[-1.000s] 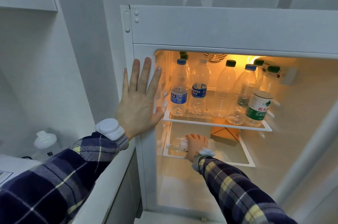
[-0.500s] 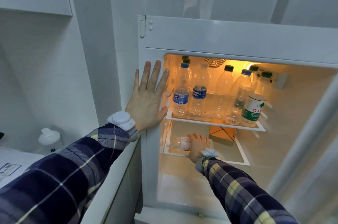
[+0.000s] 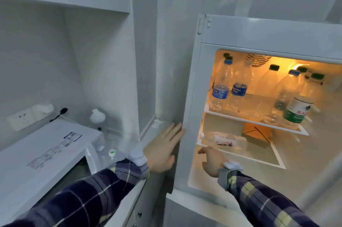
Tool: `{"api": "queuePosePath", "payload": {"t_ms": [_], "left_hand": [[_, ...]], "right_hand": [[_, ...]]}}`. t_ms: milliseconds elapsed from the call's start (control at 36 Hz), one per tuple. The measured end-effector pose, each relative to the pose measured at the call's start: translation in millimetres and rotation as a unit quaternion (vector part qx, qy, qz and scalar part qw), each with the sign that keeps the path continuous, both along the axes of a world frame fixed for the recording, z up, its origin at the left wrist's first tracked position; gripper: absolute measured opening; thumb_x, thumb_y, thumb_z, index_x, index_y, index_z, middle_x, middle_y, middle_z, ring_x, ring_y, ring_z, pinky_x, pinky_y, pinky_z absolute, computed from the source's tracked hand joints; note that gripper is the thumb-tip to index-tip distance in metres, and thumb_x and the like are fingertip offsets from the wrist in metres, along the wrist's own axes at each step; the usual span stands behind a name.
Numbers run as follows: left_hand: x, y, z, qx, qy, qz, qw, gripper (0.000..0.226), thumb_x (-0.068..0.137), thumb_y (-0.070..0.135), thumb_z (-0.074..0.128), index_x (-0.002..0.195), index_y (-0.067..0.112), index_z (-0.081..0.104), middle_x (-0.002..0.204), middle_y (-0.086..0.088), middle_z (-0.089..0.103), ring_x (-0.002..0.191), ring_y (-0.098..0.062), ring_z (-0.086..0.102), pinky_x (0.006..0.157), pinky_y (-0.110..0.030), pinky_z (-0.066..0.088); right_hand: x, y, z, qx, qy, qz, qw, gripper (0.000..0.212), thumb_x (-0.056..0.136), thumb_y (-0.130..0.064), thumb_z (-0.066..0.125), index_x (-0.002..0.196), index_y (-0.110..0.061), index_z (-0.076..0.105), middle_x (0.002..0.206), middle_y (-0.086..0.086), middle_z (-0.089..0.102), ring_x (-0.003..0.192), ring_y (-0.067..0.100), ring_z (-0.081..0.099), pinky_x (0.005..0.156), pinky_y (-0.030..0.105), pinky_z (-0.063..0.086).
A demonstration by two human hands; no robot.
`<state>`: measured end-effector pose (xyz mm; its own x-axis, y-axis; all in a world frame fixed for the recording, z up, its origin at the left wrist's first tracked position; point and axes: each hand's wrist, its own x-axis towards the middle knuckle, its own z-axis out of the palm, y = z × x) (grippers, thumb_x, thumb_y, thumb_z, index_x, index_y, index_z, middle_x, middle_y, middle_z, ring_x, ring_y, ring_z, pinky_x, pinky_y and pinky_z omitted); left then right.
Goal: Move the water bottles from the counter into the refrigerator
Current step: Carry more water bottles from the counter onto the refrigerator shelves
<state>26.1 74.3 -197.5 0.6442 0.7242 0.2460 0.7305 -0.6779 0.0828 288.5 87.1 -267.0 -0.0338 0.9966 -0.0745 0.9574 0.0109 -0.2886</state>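
Two hands reach forward from plaid sleeves toward an open refrigerator (image 3: 201, 82) set into a white wall. At far left, a white microwave (image 3: 46, 150) sits on the table (image 3: 118, 139) in an alcove, with a wall socket (image 3: 24, 117) behind it. Just right of the microwave, a clear bottle with a white cap (image 3: 97, 118) stands upright, and a bottle with a green and white cap (image 3: 111, 154) stands nearer the viewer. The left hand (image 3: 162, 148) lies with straight fingers against the edge of the refrigerator frame, holding nothing. The right hand (image 3: 212, 160) hovers low in the lit opening with its fingers loosely spread, empty, just in front of the lower shelf (image 3: 259, 159). On that shelf a water bottle (image 3: 224, 139) lies on its side, apart from the right hand, with a brown box (image 3: 257, 134) to its right. On the upper shelf (image 3: 249, 120) stand several upright bottles: two with blue labels (image 3: 220, 93) at left, clear ones with green caps in the middle, and one with a green label (image 3: 295, 113) tilted at the right end.
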Motion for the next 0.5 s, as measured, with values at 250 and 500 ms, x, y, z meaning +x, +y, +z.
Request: {"api": "queuePosePath", "payload": {"t_ms": [250, 500], "left_hand": [[-123, -74, -94, -0.237, 0.016, 0.198, 0.951, 0.079, 0.096, 0.031, 0.056, 0.163, 0.023, 0.017, 0.173, 0.001, -0.001, 0.16, -0.021, 0.005, 0.128, -0.036, 0.015], [-231, -128, -115, -0.299, -0.009, 0.34, 0.892, 0.071, 0.097, 0.039, 0.056, 0.16, 0.026, 0.026, 0.172, 0.006, 0.009, 0.157, -0.017, 0.013, 0.124, -0.035, 0.024]], "right_hand": [[-110, -7, -24, -0.044, 0.015, 0.143, 0.989, 0.042, 0.084, -0.014, 0.058, 0.121, -0.03, 0.066, 0.121, -0.01, 0.063, 0.113, 0.012, 0.061, 0.091, 0.016, 0.042], [-241, 7, -23, -0.061, 0.036, 0.222, 0.972, 0.066, 0.084, -0.023, 0.066, 0.146, -0.028, 0.044, 0.148, -0.003, 0.044, 0.122, 0.019, 0.058, 0.1, 0.028, 0.045]]}}
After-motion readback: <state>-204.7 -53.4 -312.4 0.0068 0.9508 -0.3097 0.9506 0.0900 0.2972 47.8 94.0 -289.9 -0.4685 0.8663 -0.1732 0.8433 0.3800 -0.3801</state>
